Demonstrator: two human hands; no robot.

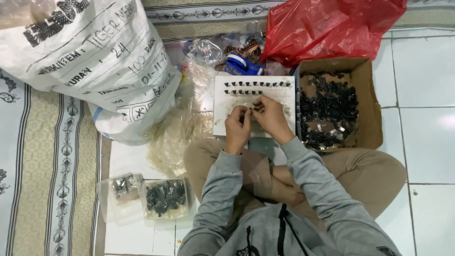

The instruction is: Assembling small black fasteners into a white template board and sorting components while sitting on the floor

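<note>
Black, small and stiff-looking, a light part is being pinched between the left hand and right hand over the white board, likely easiest gripped at its sides.

Even, cool overhead light fills the scene, with soft, faint shadows. Glare whitens the floor tiles at the right edge. The picture is slightly soft, and small parts blur together.

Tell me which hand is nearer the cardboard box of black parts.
Right. The right hand is over the white board, close beside the cardboard box; the left hand lies farther away on the other side.
</note>
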